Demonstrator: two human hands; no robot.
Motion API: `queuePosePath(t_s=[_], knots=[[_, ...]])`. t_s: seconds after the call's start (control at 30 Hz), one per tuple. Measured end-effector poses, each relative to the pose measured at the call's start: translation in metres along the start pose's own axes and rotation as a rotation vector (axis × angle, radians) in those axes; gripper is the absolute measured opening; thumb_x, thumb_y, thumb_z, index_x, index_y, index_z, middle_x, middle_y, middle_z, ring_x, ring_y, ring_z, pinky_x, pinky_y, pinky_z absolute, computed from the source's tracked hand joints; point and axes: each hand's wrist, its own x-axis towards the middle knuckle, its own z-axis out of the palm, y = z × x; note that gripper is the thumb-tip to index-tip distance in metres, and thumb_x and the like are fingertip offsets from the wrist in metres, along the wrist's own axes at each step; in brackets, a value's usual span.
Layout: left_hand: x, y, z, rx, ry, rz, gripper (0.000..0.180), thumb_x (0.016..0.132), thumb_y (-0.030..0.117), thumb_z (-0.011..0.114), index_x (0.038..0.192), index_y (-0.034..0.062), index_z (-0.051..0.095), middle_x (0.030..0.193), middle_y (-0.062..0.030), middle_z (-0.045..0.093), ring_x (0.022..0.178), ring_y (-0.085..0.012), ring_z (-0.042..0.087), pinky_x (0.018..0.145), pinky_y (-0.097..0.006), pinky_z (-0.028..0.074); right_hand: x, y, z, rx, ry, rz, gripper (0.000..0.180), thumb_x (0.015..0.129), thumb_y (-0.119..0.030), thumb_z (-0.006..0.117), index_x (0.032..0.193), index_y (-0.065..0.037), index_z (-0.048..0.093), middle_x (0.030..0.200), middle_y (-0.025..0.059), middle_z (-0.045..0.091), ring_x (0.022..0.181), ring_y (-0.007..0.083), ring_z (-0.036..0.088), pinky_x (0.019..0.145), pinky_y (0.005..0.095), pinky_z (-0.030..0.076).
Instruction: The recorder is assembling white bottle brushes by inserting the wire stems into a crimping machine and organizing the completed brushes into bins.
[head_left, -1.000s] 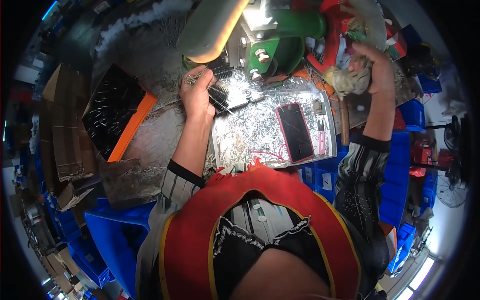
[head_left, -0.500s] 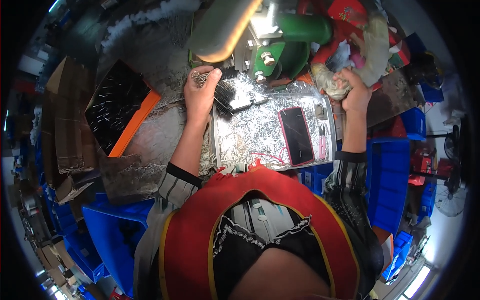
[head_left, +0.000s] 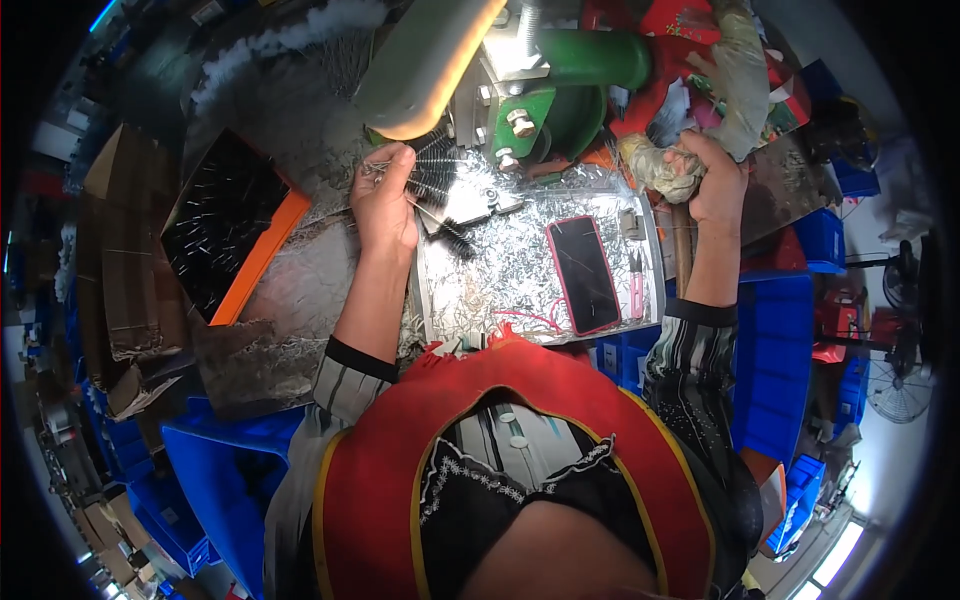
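Black bristly brushes [head_left: 432,180], wire-stemmed.

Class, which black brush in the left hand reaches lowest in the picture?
The brush slanting down and right toward the phone; the other brushes fan out above.

Strong white light pools on the tray [head_left: 656,262], washing out its upper left, where a black brush [head_left: 456,239] contrasts sharply with the glare. The hood [head_left: 425,75] above glows orange along one edge. The desk [head_left: 265,355] at left lies in dim grey shadow. Bright panels [head_left: 843,553] glare at lower right. Fisheye distortion bends the soft, blurry surroundings toward black corners.
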Motion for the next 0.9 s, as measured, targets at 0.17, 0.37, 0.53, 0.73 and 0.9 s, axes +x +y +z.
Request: queuePosePath(t_s=[0.17, 0.37, 0.53, 0.73, 0.9], knots=[[0.010, -0.010, 0.004, 0.102, 0.118, 0.138, 0.014, 0.071, -0.001, 0.064, 0.082, 0.0034, 0.057, 0.075, -0.0056, 0.059, 0.065, -0.0104, 0.057, 0.055, -0.019, 0.047, 0.001, 0.003, -0.001, 0.014, -0.024, -0.031, 0.010, 0.065, -0.001, 0.058, 0.074, 0.004, 0.058, 0.069, 0.0100, 0.058, 0.053, 0.0192, 0.056, 0.051, 0.0295, 0.046], [0.012, -0.016, 0.012, 0.117, 0.147, 0.207, 0.014, 0.069, -0.003, 0.065, 0.080, -0.0008, 0.057, 0.076, -0.0073, 0.059, 0.066, -0.0114, 0.056, 0.060, -0.021, 0.047, 0.011, -0.024, -0.005, -0.125, -0.070, 0.131, 0.010, 0.068, -0.007, 0.060, 0.064, 0.001, 0.055, 0.058, 0.0097, 0.055, 0.051, 0.0200, 0.056, 0.047, 0.0282, 0.044], [0.016, -0.019, 0.010, 0.187, 0.190, 0.228, 0.014, 0.069, -0.004, 0.065, 0.080, -0.0021, 0.057, 0.076, -0.0078, 0.059, 0.067, -0.0120, 0.056, 0.064, -0.021, 0.047, 0.013, -0.058, 0.015, -0.191, -0.241, 0.141, 0.020, 0.069, -0.014, 0.060, 0.055, -0.003, 0.051, 0.048, 0.0088, 0.049, 0.045, 0.0192, 0.050, 0.048, 0.0292, 0.040], [0.012, -0.016, 0.016, 0.174, 0.170, 0.247, 0.013, 0.069, -0.003, 0.065, 0.080, -0.0007, 0.058, 0.076, -0.0070, 0.059, 0.067, -0.0116, 0.055, 0.063, -0.022, 0.046, 0.004, 0.032, -0.006, -0.082, -0.196, -0.610, 0.005, 0.066, 0.000, 0.056, 0.067, 0.003, 0.052, 0.056, 0.0086, 0.052, 0.045, 0.0147, 0.049, 0.046, 0.0257, 0.039], [0.012, -0.008, 0.009, 0.369, 0.046, 0.136, 0.012, 0.071, 0.002, 0.065, 0.081, 0.0011, 0.058, 0.074, -0.0039, 0.058, 0.065, -0.0095, 0.052, 0.063, -0.021, 0.043, 0.005, 0.049, 0.000, 0.171, -0.088, -0.270, 0.006, 0.065, 0.002, 0.057, 0.068, 0.004, 0.053, 0.066, 0.0106, 0.056, 0.056, 0.0178, 0.056, 0.050, 0.0280, 0.046]])
